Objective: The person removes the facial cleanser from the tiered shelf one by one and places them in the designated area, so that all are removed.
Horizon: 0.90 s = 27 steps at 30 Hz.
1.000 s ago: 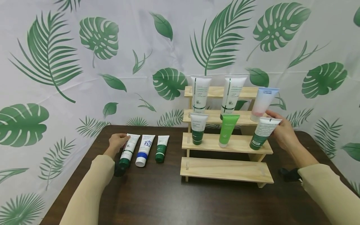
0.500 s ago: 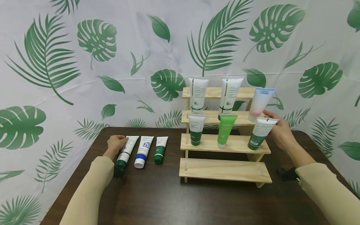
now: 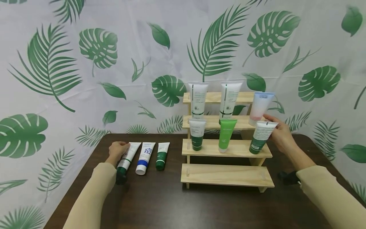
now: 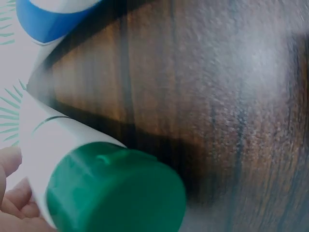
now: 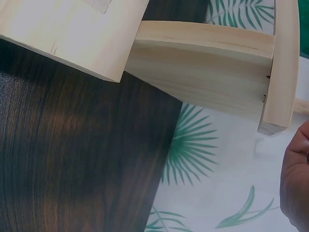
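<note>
My left hand [image 3: 121,149] grips the upper end of a white tube with a dark green cap [image 3: 125,161] that lies on the dark wooden table [image 3: 160,203]. In the left wrist view the green cap [image 4: 116,193] fills the lower left, with my fingers [image 4: 9,193] beside the tube. My right hand [image 3: 272,126] holds the top end of a white-and-green tube [image 3: 258,138]. That tube stands tilted on the second step from the bottom of a wooden stepped stand [image 3: 226,178].
A blue-capped tube [image 3: 145,154] and a short green tube [image 3: 162,156] lie beside the left tube. Several tubes stand on the stand's upper steps, among them a pink one [image 3: 259,106] and a bright green one [image 3: 226,135]. A leaf-print cloth [image 3: 85,79] hangs behind.
Both hands stay on their tubes with almost no movement. The right-hand tube has shifted slightly left on its step, and the head view has dipped a little.
</note>
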Motion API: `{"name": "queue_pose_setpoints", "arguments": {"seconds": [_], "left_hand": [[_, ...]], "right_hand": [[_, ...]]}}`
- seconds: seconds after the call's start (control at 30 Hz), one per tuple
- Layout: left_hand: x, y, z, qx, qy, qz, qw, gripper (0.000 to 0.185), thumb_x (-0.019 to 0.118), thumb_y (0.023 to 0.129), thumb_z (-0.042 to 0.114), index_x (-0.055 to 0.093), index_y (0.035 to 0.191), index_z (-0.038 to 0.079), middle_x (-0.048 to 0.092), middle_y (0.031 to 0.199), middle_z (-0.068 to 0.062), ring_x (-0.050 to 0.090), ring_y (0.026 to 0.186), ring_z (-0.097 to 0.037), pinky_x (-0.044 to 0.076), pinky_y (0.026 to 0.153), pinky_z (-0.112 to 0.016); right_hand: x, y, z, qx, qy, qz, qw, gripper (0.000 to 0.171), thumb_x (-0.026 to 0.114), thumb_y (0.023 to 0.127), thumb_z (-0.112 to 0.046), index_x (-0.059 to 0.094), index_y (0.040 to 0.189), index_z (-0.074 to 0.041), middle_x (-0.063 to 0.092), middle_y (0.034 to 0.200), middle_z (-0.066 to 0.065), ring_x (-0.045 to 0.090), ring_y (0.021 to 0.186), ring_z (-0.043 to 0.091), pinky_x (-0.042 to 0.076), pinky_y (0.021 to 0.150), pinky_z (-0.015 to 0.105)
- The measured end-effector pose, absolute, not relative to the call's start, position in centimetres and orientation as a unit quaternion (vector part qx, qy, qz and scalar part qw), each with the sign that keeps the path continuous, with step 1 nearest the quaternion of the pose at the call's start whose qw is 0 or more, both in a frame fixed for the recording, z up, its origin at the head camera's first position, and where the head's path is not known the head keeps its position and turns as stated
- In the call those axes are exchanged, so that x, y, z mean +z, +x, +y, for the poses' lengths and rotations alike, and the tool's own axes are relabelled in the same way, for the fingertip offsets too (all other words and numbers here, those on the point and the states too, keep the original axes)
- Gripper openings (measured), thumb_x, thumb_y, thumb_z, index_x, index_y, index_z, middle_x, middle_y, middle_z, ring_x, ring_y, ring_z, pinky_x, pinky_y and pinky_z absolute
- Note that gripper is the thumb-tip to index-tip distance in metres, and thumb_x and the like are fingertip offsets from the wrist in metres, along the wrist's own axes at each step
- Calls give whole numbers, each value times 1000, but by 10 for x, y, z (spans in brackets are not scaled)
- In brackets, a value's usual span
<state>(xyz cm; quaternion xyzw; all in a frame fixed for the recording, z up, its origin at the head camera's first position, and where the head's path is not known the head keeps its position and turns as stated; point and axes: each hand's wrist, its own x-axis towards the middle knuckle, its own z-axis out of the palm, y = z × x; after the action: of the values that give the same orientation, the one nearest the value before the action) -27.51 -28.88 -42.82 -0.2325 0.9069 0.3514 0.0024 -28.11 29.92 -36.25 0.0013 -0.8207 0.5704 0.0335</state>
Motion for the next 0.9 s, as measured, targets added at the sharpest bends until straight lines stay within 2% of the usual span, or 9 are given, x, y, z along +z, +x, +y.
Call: {"name": "queue_pose_setpoints", "arguments": {"seconds": [0.17, 0.33, 0.47, 0.63, 0.9], "left_hand": [[-418, -276, -288, 351, -217, 910, -30, 48, 49, 99, 30, 52, 136, -2, 52, 140, -25, 45, 131, -46, 39, 107, -55], [-401, -284, -277, 397, -185, 895, -81, 47, 49, 100, 27, 50, 138, 0, 54, 139, -24, 45, 133, -42, 38, 110, -52], [-383, -288, -259, 460, -139, 871, -100, 46, 50, 101, 23, 49, 140, -2, 53, 140, -25, 48, 132, -38, 42, 109, -47], [-354, -288, -230, 573, -76, 813, -70, 48, 50, 102, 20, 42, 145, -1, 46, 147, -23, 46, 135, -35, 41, 112, -47], [-307, -277, -178, 630, 28, 775, -43, 48, 56, 100, 19, 44, 144, 2, 47, 148, -18, 48, 135, -32, 42, 112, -45]], "right_hand": [[-363, -280, 297, 563, -3, -826, 30, 59, 43, 105, -30, 21, 156, -10, 49, 103, -28, 55, 85, -9, 52, 71, 19], [-363, -280, 296, 561, -8, -827, 31, 59, 42, 105, -29, 21, 156, -11, 48, 115, -20, 54, 87, -10, 52, 72, 18], [-362, -280, 296, 561, -13, -827, 31, 60, 42, 104, -32, 21, 156, -11, 49, 111, -21, 53, 88, -10, 51, 72, 16], [-360, -281, 296, 567, -12, -824, 26, 61, 41, 105, -33, 20, 156, -10, 49, 98, -29, 53, 86, -11, 50, 72, 15], [-361, -280, 297, 573, -4, -819, 21, 61, 42, 105, -31, 19, 157, -9, 47, 103, -28, 53, 87, -12, 50, 72, 14]]}}
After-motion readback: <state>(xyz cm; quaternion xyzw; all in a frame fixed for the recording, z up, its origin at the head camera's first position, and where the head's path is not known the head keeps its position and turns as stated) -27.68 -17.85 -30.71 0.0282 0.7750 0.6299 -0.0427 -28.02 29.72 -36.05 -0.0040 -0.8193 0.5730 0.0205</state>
